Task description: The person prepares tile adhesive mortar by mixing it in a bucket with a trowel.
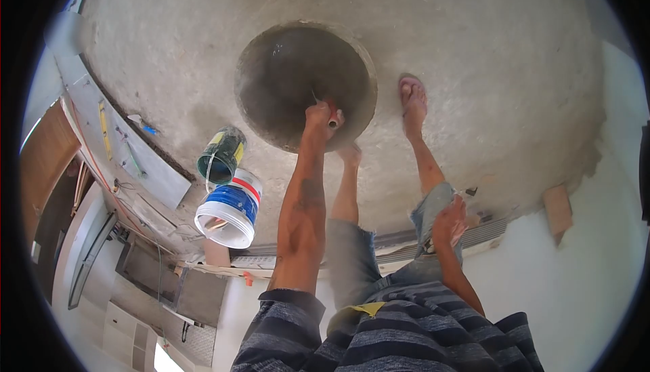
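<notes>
My left hand [323, 118] is wrapped round the reddish handle of a tool [333, 122], inside the near part of a round, dark recess [291, 67] in the grey cement surface. A thin metal part shows above the fist; the rest of the tool is hard to make out. My right hand [450, 223] lies on my right knee, its fingers loosely apart and marked with whitish smears. Left of my left forearm stand a dark green bucket [222, 155] with yellow patches and a white bucket [230, 211] with a blue and red band, which has something inside.
My right foot [413, 94], in a sandal, is right of the recess; my left foot [350, 154] is at its near rim. A curved pale ledge [128, 135] with a yellow level [105, 130] runs along the left. A brownish block [558, 211] is at the right.
</notes>
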Demonstrator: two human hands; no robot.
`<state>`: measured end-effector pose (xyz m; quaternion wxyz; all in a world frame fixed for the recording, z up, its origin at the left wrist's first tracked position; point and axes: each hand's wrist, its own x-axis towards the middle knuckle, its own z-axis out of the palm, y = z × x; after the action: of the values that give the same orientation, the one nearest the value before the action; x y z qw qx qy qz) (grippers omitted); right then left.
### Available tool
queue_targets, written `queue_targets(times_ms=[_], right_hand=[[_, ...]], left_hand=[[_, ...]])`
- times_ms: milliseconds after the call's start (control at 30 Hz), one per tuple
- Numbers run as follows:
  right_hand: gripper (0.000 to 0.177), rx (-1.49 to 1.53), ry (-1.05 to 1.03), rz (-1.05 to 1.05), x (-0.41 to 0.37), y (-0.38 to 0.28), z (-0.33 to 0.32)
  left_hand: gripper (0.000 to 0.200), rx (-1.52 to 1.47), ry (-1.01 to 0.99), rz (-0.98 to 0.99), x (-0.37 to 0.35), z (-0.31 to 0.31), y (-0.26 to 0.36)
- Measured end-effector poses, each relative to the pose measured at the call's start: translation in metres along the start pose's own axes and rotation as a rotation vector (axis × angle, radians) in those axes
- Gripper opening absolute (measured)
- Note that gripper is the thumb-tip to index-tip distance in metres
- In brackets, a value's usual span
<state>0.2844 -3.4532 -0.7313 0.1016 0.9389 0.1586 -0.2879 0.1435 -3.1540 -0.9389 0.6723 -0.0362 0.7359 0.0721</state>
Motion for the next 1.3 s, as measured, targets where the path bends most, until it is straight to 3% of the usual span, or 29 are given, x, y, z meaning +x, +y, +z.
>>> queue_targets(times_ms=[33,133,233,300,367,433,633,733,833,933,1033,1133,1233,1300], right_hand=[[0.034,0.013,0.013,-0.040,-0.002,0.001,-0.002],[0.032,0.037,0.074,-0.185,-0.005,-0.004,-0.007],[0.031,-0.043,0.061,-0.186,-0.009,-0.014,-0.013],[0.031,-0.153,0.034,-0.146,-0.009,-0.022,-0.015],[0.031,-0.176,0.011,-0.054,0.000,-0.018,-0.007],[0.031,-0.165,0.021,0.001,0.008,-0.019,0.004],[0.030,-0.155,0.042,-0.015,0.004,-0.016,-0.002],[0.030,-0.121,0.031,-0.008,0.001,-0.016,-0.005],[0.029,-0.116,0.027,0.010,0.003,-0.014,-0.012],[0.029,-0.101,0.016,0.018,0.003,-0.014,-0.012],[0.029,-0.097,0.021,0.014,0.002,-0.012,-0.008],[0.028,-0.093,0.034,-0.003,0.001,-0.007,-0.002],[0.028,-0.086,0.057,-0.046,-0.002,-0.002,0.003],[0.028,-0.092,0.068,-0.096,-0.005,0.001,0.004]], left_hand=[[0.016,-0.141,0.034,-0.052,-0.003,0.003,0.000],[0.018,-0.502,-0.227,-0.123,0.018,-0.009,-0.014],[0.020,-0.763,-0.430,-0.306,0.010,0.004,-0.005],[0.015,-0.443,-0.594,0.136,-0.001,0.016,-0.009],[0.012,-0.628,-0.650,0.058,-0.010,0.022,-0.001],[0.011,-1.295,-0.595,-0.590,-0.012,0.037,0.021],[0.016,-1.381,-0.917,-0.343,-0.021,0.028,0.071],[0.023,-0.567,-0.287,0.177,-0.067,0.008,0.082],[0.021,0.218,-0.128,0.332,-0.099,-0.024,0.083],[0.021,0.897,0.025,0.626,-0.119,-0.020,0.103],[0.024,1.480,0.226,1.153,-0.056,-0.016,0.125],[0.027,1.803,0.155,0.833,-0.028,0.019,0.140],[0.033,1.852,0.189,1.018,0.010,0.019,0.113],[0.036,1.805,0.227,0.988,0.009,0.016,0.093]])
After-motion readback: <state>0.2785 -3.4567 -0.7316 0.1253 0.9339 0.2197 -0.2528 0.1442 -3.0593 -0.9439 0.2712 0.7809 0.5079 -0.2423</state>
